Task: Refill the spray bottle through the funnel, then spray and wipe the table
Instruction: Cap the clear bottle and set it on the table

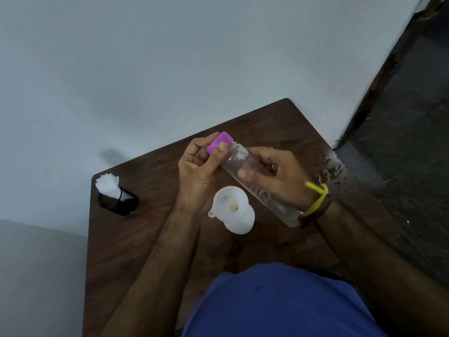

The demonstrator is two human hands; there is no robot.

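Note:
A clear plastic bottle [245, 166] with a purple cap [220, 142] is held tilted above the dark wooden table [136, 239]. My right hand [274, 176] wraps around the bottle's body. My left hand [201, 171] pinches the purple cap between thumb and fingers. Below the hands, a white funnel [230, 205] sits in the mouth of a white bottle [243, 222] standing on the table. The lower end of the clear bottle is partly hidden behind my right wrist.
A black mesh cup [119, 200] holding white tissues [107, 183] stands at the table's far left corner. The table's far edge meets a pale wall. Dark floor lies off the right edge, with some wet patches [332, 166] near the far right corner.

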